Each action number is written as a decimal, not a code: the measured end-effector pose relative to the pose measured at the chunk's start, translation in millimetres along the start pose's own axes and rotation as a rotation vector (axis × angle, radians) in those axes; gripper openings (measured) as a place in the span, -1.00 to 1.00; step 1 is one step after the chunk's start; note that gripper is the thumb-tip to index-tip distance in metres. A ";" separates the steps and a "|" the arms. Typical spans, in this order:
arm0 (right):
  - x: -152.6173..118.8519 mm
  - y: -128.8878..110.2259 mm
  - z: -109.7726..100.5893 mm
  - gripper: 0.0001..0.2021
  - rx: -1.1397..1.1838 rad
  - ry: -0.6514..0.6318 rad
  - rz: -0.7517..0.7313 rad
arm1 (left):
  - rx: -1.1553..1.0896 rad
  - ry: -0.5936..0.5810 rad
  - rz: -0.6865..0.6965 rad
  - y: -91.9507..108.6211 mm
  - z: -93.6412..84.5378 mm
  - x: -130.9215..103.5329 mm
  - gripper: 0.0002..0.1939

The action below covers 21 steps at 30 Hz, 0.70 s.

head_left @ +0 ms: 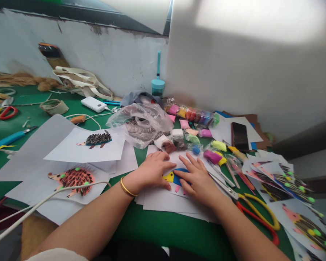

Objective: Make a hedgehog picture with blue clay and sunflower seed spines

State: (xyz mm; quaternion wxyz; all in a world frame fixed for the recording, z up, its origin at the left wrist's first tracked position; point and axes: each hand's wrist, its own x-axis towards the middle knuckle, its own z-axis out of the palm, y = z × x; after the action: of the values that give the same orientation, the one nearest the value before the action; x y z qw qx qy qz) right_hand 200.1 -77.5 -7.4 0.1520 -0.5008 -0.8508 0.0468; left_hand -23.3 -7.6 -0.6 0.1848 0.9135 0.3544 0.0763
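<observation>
On a sheet of white paper [163,204] lies a flat clay animal [169,177] with a yellow head, blue body and pink feet. My left hand [152,168], a gold bangle on its wrist, rests at the head side with fingers apart. From the other side, my right hand [197,177] lies over the blue body, fingers spread, index fingertip touching the clay near the head. Part of the body is hidden under that hand. Neither hand grips anything. Large scissors [233,194] with red and yellow handles lie beside my right forearm.
Several clay packets [213,156] and a plastic bag of seeds [141,125] lie beyond my hands. Finished hedgehog pictures [97,139] are at left, with more pictures [296,217] at right. A white cable [57,192] crosses the left side. A phone [239,136] lies at back right.
</observation>
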 end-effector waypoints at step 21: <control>1.8 0.3 3.9 -0.62 -0.006 -0.022 0.033 | -0.009 0.005 0.000 0.5 0.2 -0.2 -0.16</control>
State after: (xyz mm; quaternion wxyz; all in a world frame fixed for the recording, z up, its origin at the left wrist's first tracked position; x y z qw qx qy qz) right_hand 198.3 -75.5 -10.8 0.1403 -0.5148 -0.8441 0.0524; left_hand -23.0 -8.1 -0.7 0.1880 0.9124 0.3547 0.0801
